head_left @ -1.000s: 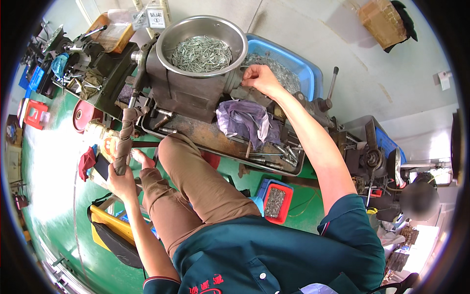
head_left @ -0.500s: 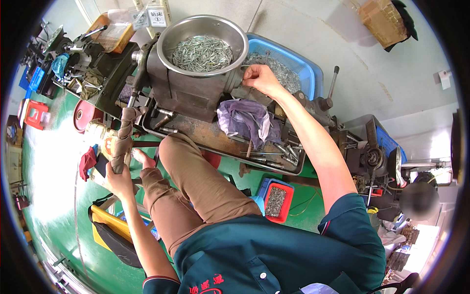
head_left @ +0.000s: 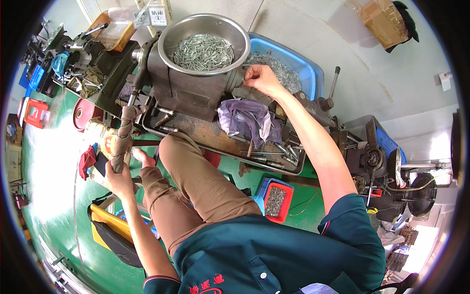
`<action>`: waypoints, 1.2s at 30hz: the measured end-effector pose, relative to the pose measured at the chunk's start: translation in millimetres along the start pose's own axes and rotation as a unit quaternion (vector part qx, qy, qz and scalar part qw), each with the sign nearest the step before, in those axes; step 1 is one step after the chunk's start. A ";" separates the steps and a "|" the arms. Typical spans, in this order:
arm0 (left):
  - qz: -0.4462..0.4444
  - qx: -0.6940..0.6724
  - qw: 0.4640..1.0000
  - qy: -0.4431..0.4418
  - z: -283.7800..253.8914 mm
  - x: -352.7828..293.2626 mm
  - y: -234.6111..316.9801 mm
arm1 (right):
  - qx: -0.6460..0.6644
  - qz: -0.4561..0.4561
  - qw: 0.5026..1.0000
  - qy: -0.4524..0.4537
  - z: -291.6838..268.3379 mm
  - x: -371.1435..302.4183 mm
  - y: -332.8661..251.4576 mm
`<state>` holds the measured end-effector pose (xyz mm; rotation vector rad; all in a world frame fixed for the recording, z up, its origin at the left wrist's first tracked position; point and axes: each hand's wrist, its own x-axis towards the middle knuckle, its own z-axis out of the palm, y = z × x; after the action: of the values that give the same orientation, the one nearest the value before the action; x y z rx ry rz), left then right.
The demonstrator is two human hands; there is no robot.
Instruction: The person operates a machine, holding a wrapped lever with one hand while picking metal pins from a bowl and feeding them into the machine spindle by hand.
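My left hand [head_left: 121, 175] grips the cloth-wrapped lever handle [head_left: 123, 134] of a dark metal machine [head_left: 188, 90]. My right hand [head_left: 260, 79] reaches to the machine's right end, fingers pinched at the spindle beside a steel bowl [head_left: 204, 43] full of small metal pins. Whether a pin sits in those fingers cannot be seen. A blue crate [head_left: 293, 68] of more pins lies behind my right hand. My knees in brown trousers [head_left: 196, 181] sit under the machine's rusty tray [head_left: 220, 139].
A purple rag [head_left: 247, 120] lies on the tray with loose tools. A small red bin [head_left: 275, 200] of pins stands on the green floor. Red containers [head_left: 35, 111] and cluttered tools sit at the left; other machinery [head_left: 387, 166] stands right.
My right hand has shifted slightly at the spindle; the left hand stays on the lever. Little else differs.
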<state>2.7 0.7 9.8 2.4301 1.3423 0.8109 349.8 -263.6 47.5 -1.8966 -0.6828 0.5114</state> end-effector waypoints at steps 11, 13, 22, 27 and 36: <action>0.028 0.000 1.000 0.002 1.1 4.5 -7.5 | -0.004 0.000 1.000 -0.002 0.1 1.1 2.5; 0.033 0.005 0.999 0.001 0.2 9.9 -11.8 | -0.003 0.000 1.000 -0.004 0.4 0.8 2.1; 0.013 0.052 0.999 0.001 -4.0 20.6 -11.3 | -0.081 -0.004 0.997 0.005 0.3 2.2 11.7; 0.031 0.041 0.998 0.035 -2.5 18.8 -10.1 | -0.080 -0.008 0.997 0.012 0.6 1.9 10.1; 0.033 0.031 0.999 0.029 -2.0 18.3 -10.1 | -0.097 -0.005 0.995 0.020 0.8 0.6 9.5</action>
<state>2.2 21.4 13.1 2.5299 1.3328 0.8750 351.9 -265.8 38.4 -2.0778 -0.7375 0.4120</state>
